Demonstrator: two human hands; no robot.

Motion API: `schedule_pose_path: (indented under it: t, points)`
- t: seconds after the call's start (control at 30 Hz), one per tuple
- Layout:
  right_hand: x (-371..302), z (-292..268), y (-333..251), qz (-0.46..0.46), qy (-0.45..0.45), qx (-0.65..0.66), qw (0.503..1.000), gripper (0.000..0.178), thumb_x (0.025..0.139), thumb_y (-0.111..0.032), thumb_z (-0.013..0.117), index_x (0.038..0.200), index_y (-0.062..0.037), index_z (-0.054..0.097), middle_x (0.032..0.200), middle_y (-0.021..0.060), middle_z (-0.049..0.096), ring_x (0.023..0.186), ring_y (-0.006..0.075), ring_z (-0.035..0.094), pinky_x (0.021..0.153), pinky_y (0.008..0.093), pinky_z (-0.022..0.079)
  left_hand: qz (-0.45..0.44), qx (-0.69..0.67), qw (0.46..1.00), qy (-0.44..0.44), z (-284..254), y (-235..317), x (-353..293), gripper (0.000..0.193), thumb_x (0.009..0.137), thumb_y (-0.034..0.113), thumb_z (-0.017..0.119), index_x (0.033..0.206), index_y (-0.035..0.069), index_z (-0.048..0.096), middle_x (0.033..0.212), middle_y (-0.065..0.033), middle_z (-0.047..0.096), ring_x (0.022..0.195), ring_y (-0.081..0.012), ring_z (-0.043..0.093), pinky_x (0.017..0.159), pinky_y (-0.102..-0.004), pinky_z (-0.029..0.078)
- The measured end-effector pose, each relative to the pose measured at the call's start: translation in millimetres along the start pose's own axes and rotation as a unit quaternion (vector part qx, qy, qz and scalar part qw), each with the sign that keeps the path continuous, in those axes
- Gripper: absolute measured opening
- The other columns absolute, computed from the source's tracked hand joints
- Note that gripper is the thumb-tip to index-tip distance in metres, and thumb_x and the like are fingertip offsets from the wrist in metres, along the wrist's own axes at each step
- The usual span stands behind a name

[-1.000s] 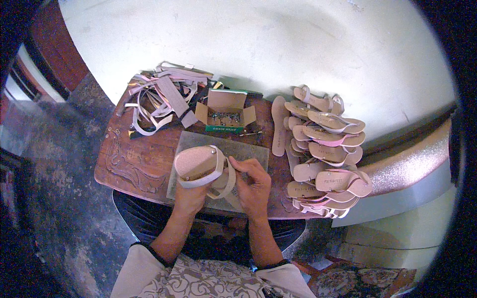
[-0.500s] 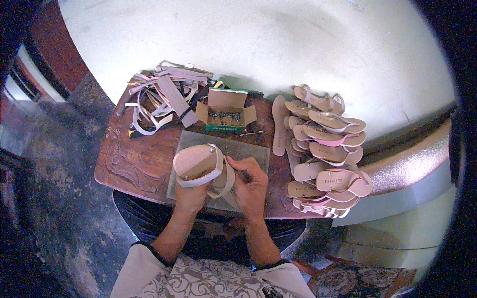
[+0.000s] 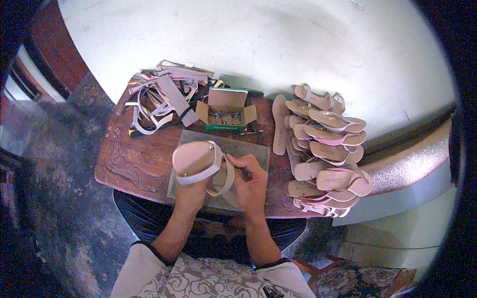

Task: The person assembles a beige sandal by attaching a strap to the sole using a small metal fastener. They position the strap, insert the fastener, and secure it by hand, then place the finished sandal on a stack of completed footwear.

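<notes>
I observe my left hand [image 3: 191,191] closed in a firm grip on a pale pink flat sandal with a looped strap [image 3: 198,160], holding it from below, sole face turned up. Its long axis runs roughly left to right, tilted slightly; the rounded end points away from the grip toward my left, the strap end lies toward my right hand. My right hand [image 3: 252,180] is just beside it, fingers pinched shut on something at the strap; what exactly it holds I cannot tell. Directly under both grips lies a grey rectangular mat [image 3: 251,149] on the dark carved wooden worktop [image 3: 131,161]. Beyond the grips stands an open small cardboard box of metal fittings [image 3: 226,111]. Beyond and left of the left grip lies a heap of loose pale straps [image 3: 159,97]. Right of the right grip sits a stack of finished pink sandals [image 3: 323,149].
</notes>
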State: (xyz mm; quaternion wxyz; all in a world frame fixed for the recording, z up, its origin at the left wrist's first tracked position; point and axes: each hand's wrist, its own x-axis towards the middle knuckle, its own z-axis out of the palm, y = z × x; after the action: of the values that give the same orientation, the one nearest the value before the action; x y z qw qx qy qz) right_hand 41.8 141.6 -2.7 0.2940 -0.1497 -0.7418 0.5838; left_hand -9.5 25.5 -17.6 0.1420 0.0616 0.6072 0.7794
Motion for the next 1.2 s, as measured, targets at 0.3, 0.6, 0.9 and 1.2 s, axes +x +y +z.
schedule_pose_path:
  t: [0.3,0.6,0.9,1.2]
  points:
    - [0.6,-3.2,-0.2,0.038,0.003,0.028,0.999,0.016,0.074,0.003,0.069,0.089,-0.0015,0.066,0.079,0.0018,0.058,0.074,0.0085,0.054,0.069,0.0219,0.044,-0.017,0.012,1.000,-0.022,0.6,13.3,-2.6,0.037,0.076,0.007,0.068,0.110,0.001,0.056,0.106,-0.0088,0.061,0.096,-0.0187,0.060,0.081,-0.0314,0.049]
    - [1.3,-2.9,6.2,0.003,-0.019,0.011,1.000,0.012,0.075,0.006,0.066,0.084,-0.0016,0.064,0.075,0.0003,0.055,0.072,0.0070,0.050,0.067,0.0204,0.040,0.024,-0.045,0.999,-0.007,-3.1,-8.3,-4.0,0.036,0.076,0.004,0.068,0.109,0.001,0.056,0.106,-0.0096,0.061,0.094,-0.0179,0.060,0.081,-0.0306,0.050]
    - [0.8,-0.2,-1.9,0.062,-0.020,0.046,0.997,0.011,0.073,-0.003,0.069,0.081,-0.0022,0.062,0.077,0.0053,0.061,0.073,0.0143,0.057,0.069,0.0266,0.045,0.018,-0.035,0.999,-0.020,-5.9,-1.2,-8.8,0.037,0.075,0.003,0.070,0.109,0.000,0.056,0.103,-0.0092,0.062,0.092,-0.0176,0.061,0.079,-0.0297,0.050]
    - [1.3,-3.6,16.7,0.128,-0.082,0.019,0.988,0.015,0.078,-0.006,0.069,0.090,-0.0018,0.060,0.092,0.0065,0.064,0.079,0.0098,0.059,0.073,0.0252,0.048,-0.058,-0.088,0.994,-0.043,-15.1,-14.3,3.0,0.037,0.076,0.002,0.067,0.111,0.000,0.055,0.108,-0.0102,0.060,0.097,-0.0206,0.059,0.084,-0.0330,0.049]
